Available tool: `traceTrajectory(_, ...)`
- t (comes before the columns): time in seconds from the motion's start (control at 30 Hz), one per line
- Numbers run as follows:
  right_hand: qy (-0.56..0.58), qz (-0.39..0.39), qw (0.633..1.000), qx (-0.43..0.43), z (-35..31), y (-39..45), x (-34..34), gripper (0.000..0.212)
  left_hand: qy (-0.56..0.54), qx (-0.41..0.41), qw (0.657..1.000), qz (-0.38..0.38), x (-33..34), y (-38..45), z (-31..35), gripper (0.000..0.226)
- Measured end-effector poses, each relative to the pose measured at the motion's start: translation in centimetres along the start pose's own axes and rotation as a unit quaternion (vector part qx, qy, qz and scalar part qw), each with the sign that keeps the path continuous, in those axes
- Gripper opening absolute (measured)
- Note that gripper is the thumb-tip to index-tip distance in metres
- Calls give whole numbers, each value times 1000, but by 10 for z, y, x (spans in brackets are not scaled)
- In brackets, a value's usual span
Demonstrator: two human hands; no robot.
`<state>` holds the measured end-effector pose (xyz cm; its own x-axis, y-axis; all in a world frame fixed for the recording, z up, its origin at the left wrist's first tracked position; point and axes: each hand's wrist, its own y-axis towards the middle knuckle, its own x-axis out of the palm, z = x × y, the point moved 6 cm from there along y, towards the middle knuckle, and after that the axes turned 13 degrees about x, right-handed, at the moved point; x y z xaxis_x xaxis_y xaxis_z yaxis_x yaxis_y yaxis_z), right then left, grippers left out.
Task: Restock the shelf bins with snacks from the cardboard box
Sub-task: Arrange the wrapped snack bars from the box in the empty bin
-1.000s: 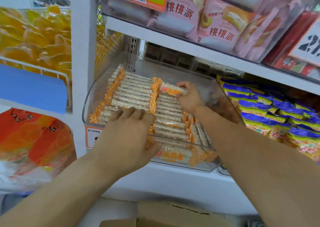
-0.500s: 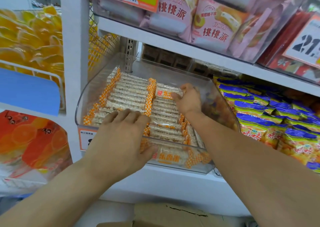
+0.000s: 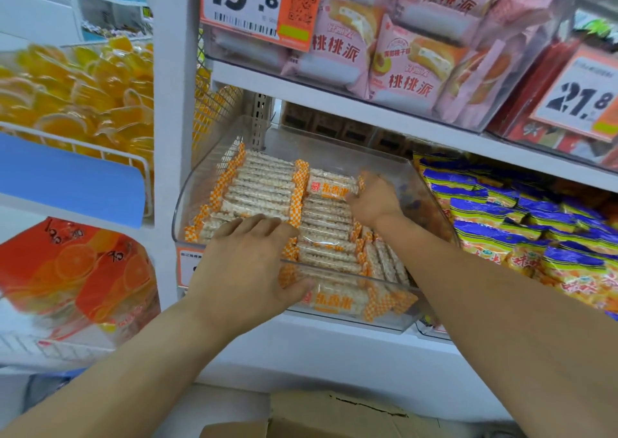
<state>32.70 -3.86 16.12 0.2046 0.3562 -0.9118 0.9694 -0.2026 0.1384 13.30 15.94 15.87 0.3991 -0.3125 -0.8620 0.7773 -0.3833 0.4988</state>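
Since half a second ago the right hand [image 3: 371, 200] has nudged its rice-cracker bar [image 3: 331, 187] only slightly along the back of the right-hand row, fingers still curled round the bar's right end, while the left hand [image 3: 247, 270] stays spread flat on the packs, thumb hooked over the front wall of the clear bin [image 3: 354, 317]. The held bar lies crosswise, long axis left to right and label up (like the stacked bars [image 3: 264, 186] under it). The bin sits on a white shelf [image 3: 334, 347] among pink cake packs [image 3: 411, 66], blue-and-yellow bags [image 3: 521, 223] and price tags [image 3: 247, 2], with the cardboard box [image 3: 337, 417] on the floor below.
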Motion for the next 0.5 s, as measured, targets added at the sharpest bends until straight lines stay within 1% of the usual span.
traceTrajectory(0.07,9,10,1000,-9,-2,-16,-20,59,-8,0,1000,-3,3,0,-1,66)
traceTrajectory(0.1,19,15,999,-23,-3,-27,-31,56,-17,4,1000,-5,4,1,-1,69)
traceTrajectory(0.17,45,28,996,-67,-6,-60,-56,40,-72,19,997,25,0,3,1,69)
traceTrajectory(0.2,68,31,993,-89,-5,-81,-68,29,-118,29,991,58,-6,5,5,62)
traceTrajectory(0.27,138,24,982,-129,1,-130,-90,11,-182,69,972,134,-23,7,24,34)
traceTrajectory(0.3,179,10,973,-143,8,-158,-98,7,-195,89,964,158,-29,7,38,20)
traceTrajectory(0.33,219,-10,964,-148,18,-185,-102,10,-214,103,959,157,-29,7,52,10)
traceTrajectory(0.4,262,-55,953,-143,45,-232,-99,18,-266,110,953,93,-14,4,78,2)
traceTrajectory(0.5,238,-150,957,-72,109,-279,-59,19,-327,108,936,-67,34,-14,114,5)
